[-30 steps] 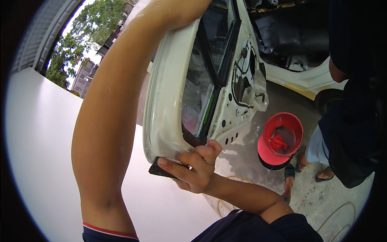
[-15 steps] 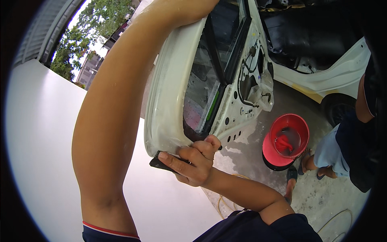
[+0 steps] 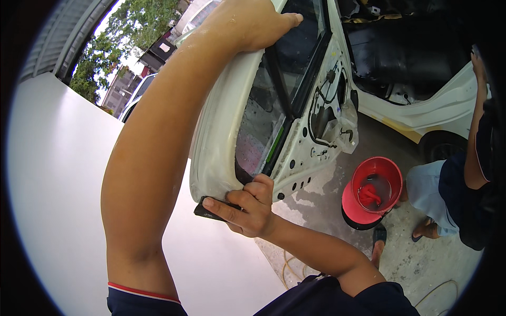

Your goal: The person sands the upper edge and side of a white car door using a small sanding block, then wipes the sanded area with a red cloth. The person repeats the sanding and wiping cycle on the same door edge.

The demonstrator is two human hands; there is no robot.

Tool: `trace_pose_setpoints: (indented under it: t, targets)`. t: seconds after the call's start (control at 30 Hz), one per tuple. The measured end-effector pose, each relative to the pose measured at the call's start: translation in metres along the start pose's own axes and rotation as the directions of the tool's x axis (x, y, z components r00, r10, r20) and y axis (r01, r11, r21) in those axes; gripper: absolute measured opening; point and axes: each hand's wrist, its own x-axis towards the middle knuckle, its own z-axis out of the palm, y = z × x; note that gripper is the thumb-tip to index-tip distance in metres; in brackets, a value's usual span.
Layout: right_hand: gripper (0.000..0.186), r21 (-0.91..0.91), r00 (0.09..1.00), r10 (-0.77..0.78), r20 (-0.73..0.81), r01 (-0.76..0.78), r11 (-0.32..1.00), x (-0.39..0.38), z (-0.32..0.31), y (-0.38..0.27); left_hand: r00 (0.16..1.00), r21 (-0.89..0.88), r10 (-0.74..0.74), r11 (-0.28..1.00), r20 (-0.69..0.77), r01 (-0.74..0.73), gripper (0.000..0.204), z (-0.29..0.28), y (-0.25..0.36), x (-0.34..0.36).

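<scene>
A white car door [image 3: 221,126] with a window frame stands open before me. High on its frame rests my left hand [image 3: 258,26], curled over the edge with the thumb sticking out to the right; its other fingers are mostly hidden. My right hand [image 3: 250,208] is at the frame's lower corner, closed on a folded piece of black sandpaper [image 3: 203,211] that lies against the painted edge. The thumb or a finger presses flat along the sandpaper, while other fingers curl over the frame. Milky wet streaks show on the paint there.
A red bucket [image 3: 398,179] with cloudy water and a red cloth sits on a round red-topped stand [image 3: 352,205]. Right of it a co-worker [image 3: 437,192] stands beside the white car body [image 3: 443,105]. A white wall [image 3: 58,184] is at left; a hose [image 3: 287,268] lies on the floor.
My left hand has come slightly down, and its thumb now shows. My right hand and the sandpaper have shifted slightly left. The co-worker's arm now reaches up to the car body.
</scene>
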Motion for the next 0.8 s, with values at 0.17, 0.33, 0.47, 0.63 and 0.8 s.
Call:
trace_pose_setpoints:
  t: [0.17,0.33,0.47,0.63,0.8]
  targets:
    - [0.035,-0.064,0.999,0.037,-0.008,-0.038,0.997,0.004,-0.004,-0.007,0.998,0.001,0.06,0.998,0.019,-0.06,0.089,-0.006,0.002,-0.003]
    - [0.034,-0.111,0.993,-0.016,-0.114,0.004,0.994,0.005,0.005,0.003,0.999,-0.019,0.034,0.999,0.025,-0.034,0.086,-0.012,0.01,-0.011]
    - [0.035,0.009,0.999,0.015,-0.038,-0.015,1.0,0.004,0.008,0.013,0.996,0.165,0.072,0.984,-0.052,-0.063,0.083,-0.015,0.015,-0.021]
    - [0.037,0.115,0.994,0.048,0.094,-0.059,0.992,0.0,0.004,0.016,0.982,0.201,0.153,0.971,-0.113,-0.128,0.08,-0.015,0.01,-0.02]
    - [0.039,0.105,0.999,-0.001,0.042,-0.004,0.994,-0.003,0.006,0.023,0.983,0.214,0.135,0.971,-0.126,-0.106,0.077,-0.014,0.013,-0.022]
